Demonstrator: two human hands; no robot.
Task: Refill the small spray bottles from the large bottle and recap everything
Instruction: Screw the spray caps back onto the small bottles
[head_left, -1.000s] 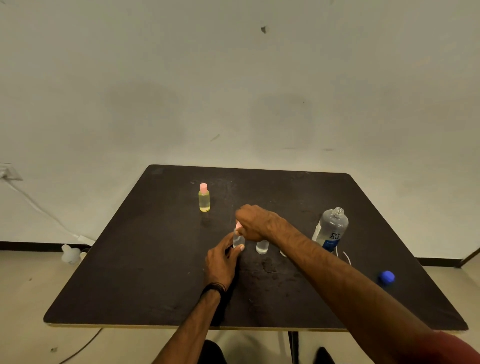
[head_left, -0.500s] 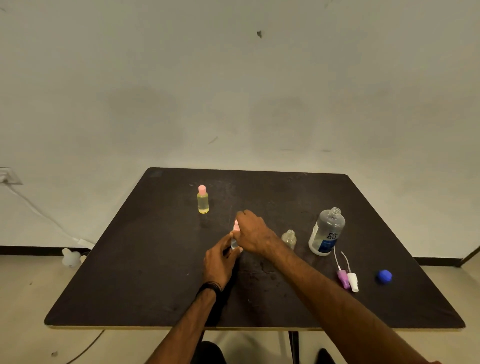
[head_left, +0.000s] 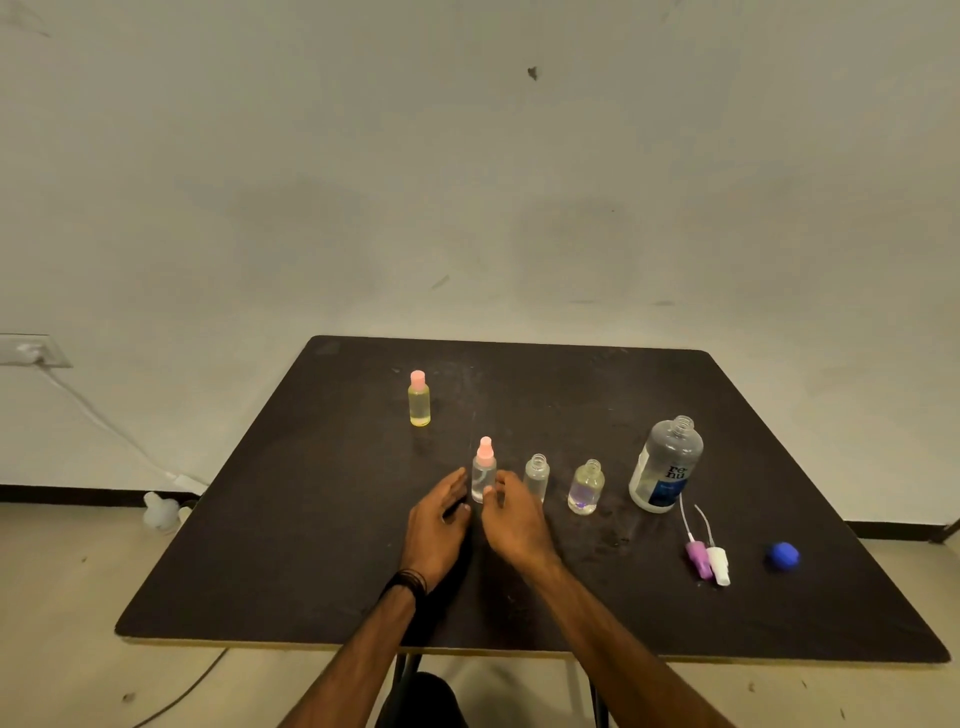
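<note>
A small clear spray bottle with a pink spray cap (head_left: 484, 470) stands upright near the middle of the dark table (head_left: 311, 545). My left hand (head_left: 439, 519) and my right hand (head_left: 511, 517) lie on either side of its base, fingers relaxed, a little apart from it. To the right stand two small uncapped bottles (head_left: 536, 477) (head_left: 586, 488). The large clear bottle with a blue label (head_left: 665, 467) stands uncapped farther right. A purple spray top (head_left: 697, 556) and a white spray top (head_left: 719, 564) lie on the table, and a blue cap (head_left: 783, 556) lies beyond them.
A small yellow bottle with a pink cap (head_left: 419, 400) stands toward the back left of the table. On the floor at the left are a white plastic object (head_left: 161, 512) and a cable running to a wall outlet (head_left: 31, 351).
Both hands have let go of the pink-capped spray bottle and drawn back toward me. The bottle now stands free on the table.
</note>
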